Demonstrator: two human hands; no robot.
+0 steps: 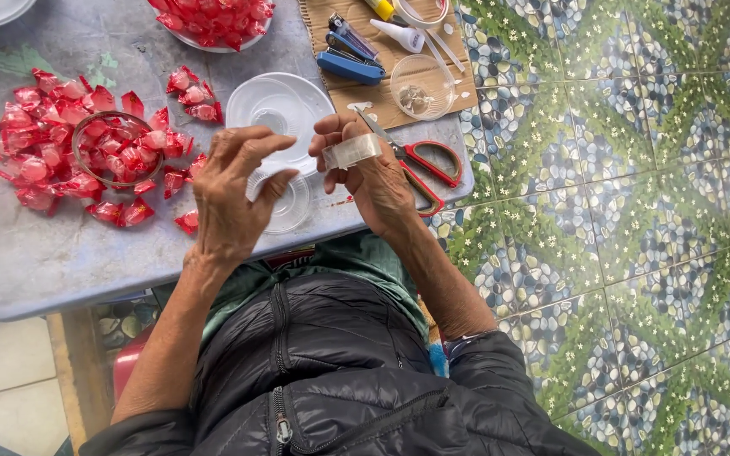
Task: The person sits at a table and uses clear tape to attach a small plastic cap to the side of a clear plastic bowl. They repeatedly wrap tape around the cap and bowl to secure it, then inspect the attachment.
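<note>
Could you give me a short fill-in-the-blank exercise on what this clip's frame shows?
1. The right hand wears a roll of clear ____ around its fingers.
2. The scissors beside that hand have ____ handles.
3. The left hand hovers over a stack of clear plastic ____.
4. The wrapped candies heaped on the grey table are ____.

Missing words: tape; red; cups; red

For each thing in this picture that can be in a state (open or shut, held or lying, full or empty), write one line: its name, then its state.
Red-handled steel scissors: lying on table, slightly open.
Blue metal stapler: lying, shut.
Clear round plastic lid: lying, a few small bits inside.
Strip of clear tape: wrapped over right hand fingers.
Left hand: fingers spread, above clear plastic dishes.
</note>
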